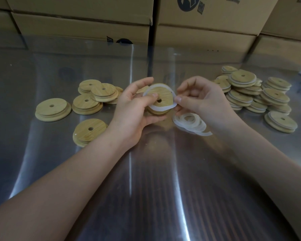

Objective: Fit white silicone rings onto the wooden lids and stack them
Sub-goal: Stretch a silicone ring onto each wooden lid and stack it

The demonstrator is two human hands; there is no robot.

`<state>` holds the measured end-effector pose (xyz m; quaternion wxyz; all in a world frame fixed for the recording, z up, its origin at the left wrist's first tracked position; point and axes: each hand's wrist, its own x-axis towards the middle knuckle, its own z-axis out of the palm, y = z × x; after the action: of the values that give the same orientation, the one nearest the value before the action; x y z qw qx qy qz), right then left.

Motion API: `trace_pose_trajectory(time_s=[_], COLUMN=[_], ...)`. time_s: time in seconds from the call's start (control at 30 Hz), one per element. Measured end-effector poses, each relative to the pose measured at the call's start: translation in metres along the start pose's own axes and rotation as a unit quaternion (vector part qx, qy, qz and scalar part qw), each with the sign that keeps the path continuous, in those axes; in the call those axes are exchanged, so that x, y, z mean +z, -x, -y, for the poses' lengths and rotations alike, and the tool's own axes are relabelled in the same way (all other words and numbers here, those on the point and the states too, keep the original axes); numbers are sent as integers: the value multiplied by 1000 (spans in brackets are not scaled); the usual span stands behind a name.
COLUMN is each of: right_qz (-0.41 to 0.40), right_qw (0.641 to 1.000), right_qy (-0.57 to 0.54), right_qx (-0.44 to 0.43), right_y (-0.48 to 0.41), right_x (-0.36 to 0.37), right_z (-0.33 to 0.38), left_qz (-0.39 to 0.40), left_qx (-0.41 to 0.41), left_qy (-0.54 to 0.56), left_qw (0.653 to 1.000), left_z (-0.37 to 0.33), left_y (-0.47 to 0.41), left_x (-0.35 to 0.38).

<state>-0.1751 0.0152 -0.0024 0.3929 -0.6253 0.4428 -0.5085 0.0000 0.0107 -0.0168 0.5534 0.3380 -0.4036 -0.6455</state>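
My left hand [134,108] grips the wooden lid [164,95] above the steel table [155,180], thumb pressed on its face and fingers curled under its rim. The lid is a round disc with no long axis; its stepped face tilts up toward me, centre hole showing. The white silicone ring [162,108] loops round that face, pulled into an oval running from hand to hand, its lower band hanging off the lid's near edge. My right hand [202,100] pinches the ring between thumb and forefinger at the lid's right edge.

Just below and right of the lid lies a loose heap of rings [189,122]. Left of the lid sit the bare lids [53,109], scattered and overlapping. Right of it are the ringed lids [250,91] in low stacks. Behind the lid, cardboard boxes [83,26] wall off the table's far edge. Nearer me than the lid, the table is bare steel between my forearms.
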Motion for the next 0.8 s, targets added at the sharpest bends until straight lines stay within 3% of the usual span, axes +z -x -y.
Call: trace_pose_trajectory(time_s=[0.2,0.47,0.8], right_qz=[-1,0,-19], right_qw=[999,996,973], right_qy=[11,31,154], right_qx=[-36,-79,-173], right_y=[1,1,2], right_x=[1,-3,-1], right_z=[-1,4,2], left_qz=[27,29,47], left_qx=[-20,22,138], left_qy=[-26,-65,-202], left_qw=[999,997,968], left_z=[1,2,0], left_y=[0,-2,0], left_x=[1,-4,-4])
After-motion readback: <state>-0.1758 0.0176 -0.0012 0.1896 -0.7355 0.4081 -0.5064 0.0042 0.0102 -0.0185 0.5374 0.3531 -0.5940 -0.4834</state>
